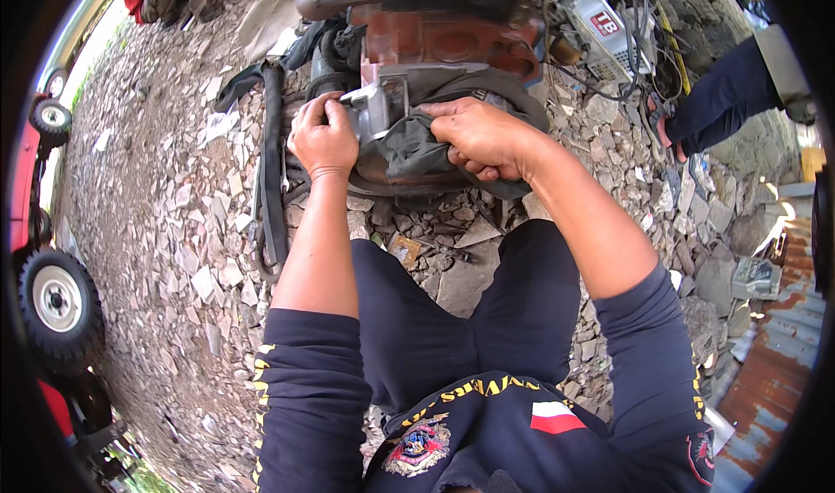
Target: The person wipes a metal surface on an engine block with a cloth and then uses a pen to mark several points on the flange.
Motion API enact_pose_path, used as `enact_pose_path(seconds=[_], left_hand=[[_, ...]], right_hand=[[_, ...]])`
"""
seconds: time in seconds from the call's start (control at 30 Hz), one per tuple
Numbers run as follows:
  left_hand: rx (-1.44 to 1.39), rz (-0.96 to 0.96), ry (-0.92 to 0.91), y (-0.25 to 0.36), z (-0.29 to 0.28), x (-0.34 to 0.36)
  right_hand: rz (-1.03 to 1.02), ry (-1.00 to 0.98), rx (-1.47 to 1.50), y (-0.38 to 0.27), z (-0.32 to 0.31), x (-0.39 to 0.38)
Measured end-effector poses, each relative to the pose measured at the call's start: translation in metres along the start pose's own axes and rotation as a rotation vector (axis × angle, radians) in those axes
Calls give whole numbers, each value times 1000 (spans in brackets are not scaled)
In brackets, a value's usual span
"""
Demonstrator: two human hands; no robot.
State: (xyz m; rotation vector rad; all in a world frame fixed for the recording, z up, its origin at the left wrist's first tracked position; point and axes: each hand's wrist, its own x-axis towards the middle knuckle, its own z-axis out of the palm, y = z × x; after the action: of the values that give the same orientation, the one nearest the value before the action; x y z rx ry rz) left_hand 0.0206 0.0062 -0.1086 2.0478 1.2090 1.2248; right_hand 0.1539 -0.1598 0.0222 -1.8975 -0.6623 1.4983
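Observation:
A rusty red-brown engine (444, 41) lies on the gravel in front of me, with a silver metal housing (391, 102) on its near side. My left hand (326, 136) has its fingers curled on the left edge of that housing. My right hand (483, 141) grips a crumpled dark grey-green cloth (409, 149) draped against the housing's right part, with thumb pointing left. What lies under the cloth is hidden.
Dark hoses or straps (270, 171) lie left of the engine, a metal crate (600, 32) with cables behind right. Another person's legs (722, 102) are at right, near corrugated rusty sheeting (774, 345). A red vehicle's wheel (59, 297) is at far left.

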Motion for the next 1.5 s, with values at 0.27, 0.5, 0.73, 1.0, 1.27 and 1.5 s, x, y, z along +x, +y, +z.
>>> enact_pose_path(seconds=[0.27, 0.5, 0.73, 1.0, 1.27, 1.5], left_hand=[[-40, 19, -39, -3, -1, 1], [-57, 10, -30, -12, 1, 4], [-107, 38, 18, -6, 2, 2], [-57, 21, -48, -7, -7, 3], [-46, 36, -16, 1, -4, 0], [-57, 12, -28, -1, -2, 0]], right_hand=[[-356, 158, -301, 20, 15, 12], [-481, 305, -827, 13, 4, 21], [-459, 187, -904, 4, -12, 12], [-509, 387, -898, 24, -6, 2], [-762, 655, -1072, 47, -15, -3], [-793, 755, -872, 84, -38, -9]])
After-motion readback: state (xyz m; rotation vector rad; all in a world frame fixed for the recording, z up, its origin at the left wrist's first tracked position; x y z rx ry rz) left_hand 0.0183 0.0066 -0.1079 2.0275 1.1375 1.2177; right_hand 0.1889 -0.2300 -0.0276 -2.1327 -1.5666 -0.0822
